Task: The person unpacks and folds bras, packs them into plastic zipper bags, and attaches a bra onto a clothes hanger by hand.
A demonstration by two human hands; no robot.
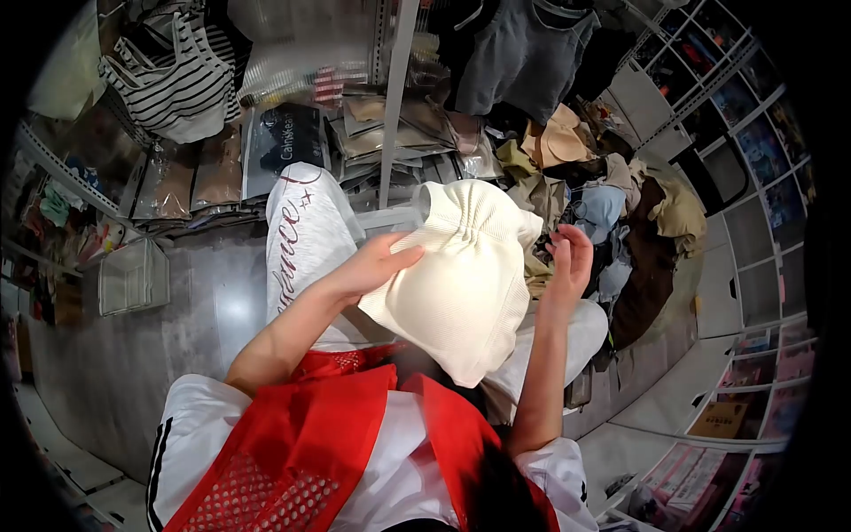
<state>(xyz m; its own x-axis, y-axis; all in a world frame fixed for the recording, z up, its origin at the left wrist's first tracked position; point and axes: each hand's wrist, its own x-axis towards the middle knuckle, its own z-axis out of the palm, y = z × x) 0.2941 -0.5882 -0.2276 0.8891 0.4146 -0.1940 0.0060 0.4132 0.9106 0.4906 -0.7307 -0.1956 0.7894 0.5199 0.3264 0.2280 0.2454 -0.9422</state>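
Observation:
A cream ribbed garment with gathered fabric at its top is held up over my lap. My left hand grips its left edge, thumb on the front and the other fingers hidden behind the cloth. On the other side, my right hand is raised just off the garment's right edge, its fingers apart and bent, with nothing seen in them. Below the garment are my legs in white trousers with dark lettering on one leg.
A pile of mixed clothes lies to the right. Packaged garments are stacked ahead and left. A white basket stands on the floor at left. A white upright post rises ahead. Shelves line the right side.

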